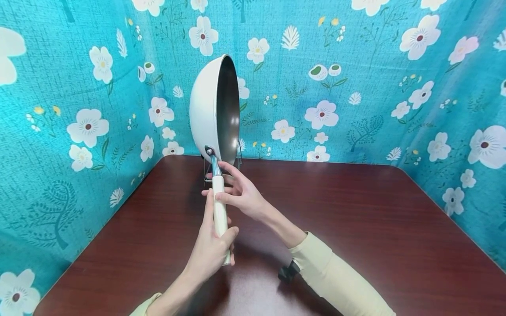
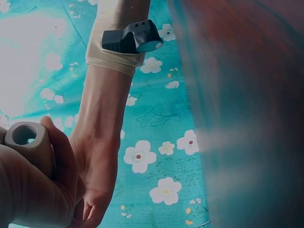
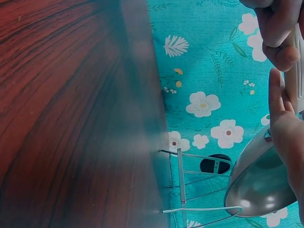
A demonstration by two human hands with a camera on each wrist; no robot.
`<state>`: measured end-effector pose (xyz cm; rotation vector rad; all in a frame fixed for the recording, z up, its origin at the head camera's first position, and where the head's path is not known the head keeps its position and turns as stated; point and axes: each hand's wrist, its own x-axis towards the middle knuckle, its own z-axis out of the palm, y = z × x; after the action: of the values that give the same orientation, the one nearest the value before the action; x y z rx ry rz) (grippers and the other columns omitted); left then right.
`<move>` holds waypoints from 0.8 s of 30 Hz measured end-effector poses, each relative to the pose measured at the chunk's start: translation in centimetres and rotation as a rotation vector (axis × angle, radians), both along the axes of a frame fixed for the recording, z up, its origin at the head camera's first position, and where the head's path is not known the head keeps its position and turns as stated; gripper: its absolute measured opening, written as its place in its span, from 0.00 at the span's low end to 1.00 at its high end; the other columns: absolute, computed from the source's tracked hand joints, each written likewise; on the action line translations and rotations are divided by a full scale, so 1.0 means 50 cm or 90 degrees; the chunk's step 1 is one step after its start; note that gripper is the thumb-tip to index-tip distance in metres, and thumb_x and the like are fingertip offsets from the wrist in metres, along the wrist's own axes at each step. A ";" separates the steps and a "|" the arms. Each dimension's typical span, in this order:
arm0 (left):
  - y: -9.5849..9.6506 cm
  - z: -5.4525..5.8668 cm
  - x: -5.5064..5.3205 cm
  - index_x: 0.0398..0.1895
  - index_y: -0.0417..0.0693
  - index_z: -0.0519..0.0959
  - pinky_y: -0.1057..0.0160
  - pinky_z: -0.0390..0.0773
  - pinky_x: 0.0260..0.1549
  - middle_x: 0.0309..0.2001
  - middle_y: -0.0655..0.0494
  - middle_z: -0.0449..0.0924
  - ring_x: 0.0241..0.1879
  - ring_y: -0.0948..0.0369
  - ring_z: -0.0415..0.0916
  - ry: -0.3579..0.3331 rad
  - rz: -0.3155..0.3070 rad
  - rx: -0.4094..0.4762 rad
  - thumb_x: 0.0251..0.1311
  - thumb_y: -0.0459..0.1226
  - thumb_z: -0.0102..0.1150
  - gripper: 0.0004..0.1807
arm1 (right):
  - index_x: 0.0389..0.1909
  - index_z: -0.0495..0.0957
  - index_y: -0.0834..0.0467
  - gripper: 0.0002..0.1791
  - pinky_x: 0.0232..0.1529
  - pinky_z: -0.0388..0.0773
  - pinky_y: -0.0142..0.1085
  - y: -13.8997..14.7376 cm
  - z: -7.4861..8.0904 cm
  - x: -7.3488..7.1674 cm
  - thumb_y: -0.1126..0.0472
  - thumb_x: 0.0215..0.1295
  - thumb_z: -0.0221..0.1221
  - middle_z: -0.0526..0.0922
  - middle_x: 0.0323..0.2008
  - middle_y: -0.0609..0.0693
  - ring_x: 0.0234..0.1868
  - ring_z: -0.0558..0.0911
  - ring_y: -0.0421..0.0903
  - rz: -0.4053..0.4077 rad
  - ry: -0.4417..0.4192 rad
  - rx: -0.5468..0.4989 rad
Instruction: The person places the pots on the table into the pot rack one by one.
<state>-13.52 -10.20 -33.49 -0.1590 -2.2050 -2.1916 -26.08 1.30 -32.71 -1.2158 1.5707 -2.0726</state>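
A person holds a white pan (image 1: 203, 101) with a dark interior, upright on edge, beside a wire rack (image 3: 181, 180) at the far edge of a reddish-brown tabletop (image 1: 336, 219), toward its far left corner. The left hand (image 1: 211, 245) grips the lower part of the pale handle (image 1: 220, 210); the right hand (image 1: 245, 197) holds its upper part more lightly, thumb in front, fingers passing behind.

The pan's bowl looks top-heavy above that slim handle, so a loosened grip could let it twist or tip sideways. The rim may catch a rack wire and drag or topple the rack; whether the rack bears any weight cannot be told.

No brand or label can be read. A black oval piece (image 3: 205, 165) at the rack shows small pale marks, too unclear to make out.
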 end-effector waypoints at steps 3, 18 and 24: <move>0.001 -0.001 0.000 0.75 0.86 0.35 0.57 0.79 0.11 0.49 0.44 0.62 0.19 0.54 0.69 -0.002 -0.002 -0.001 0.62 0.26 0.54 0.56 | 0.75 0.54 0.51 0.40 0.50 0.83 0.36 0.003 -0.002 0.000 0.71 0.66 0.59 0.70 0.68 0.61 0.57 0.83 0.54 0.000 -0.005 -0.002; 0.009 -0.005 0.004 0.76 0.85 0.34 0.57 0.78 0.10 0.47 0.43 0.62 0.16 0.54 0.71 0.005 -0.012 0.003 0.61 0.24 0.52 0.56 | 0.75 0.53 0.52 0.40 0.51 0.83 0.35 0.012 -0.012 -0.001 0.71 0.66 0.59 0.70 0.68 0.61 0.57 0.84 0.54 -0.004 0.001 0.005; 0.010 0.000 0.004 0.75 0.85 0.37 0.57 0.78 0.10 0.47 0.43 0.62 0.16 0.52 0.71 0.005 -0.024 0.022 0.60 0.23 0.53 0.57 | 0.74 0.54 0.52 0.40 0.53 0.82 0.36 0.018 -0.011 -0.001 0.70 0.65 0.60 0.71 0.67 0.62 0.56 0.84 0.54 -0.010 -0.001 0.001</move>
<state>-13.34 -9.68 -33.50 -0.2094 -2.1768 -2.2419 -26.13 2.18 -33.28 -1.2048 1.5866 -2.0807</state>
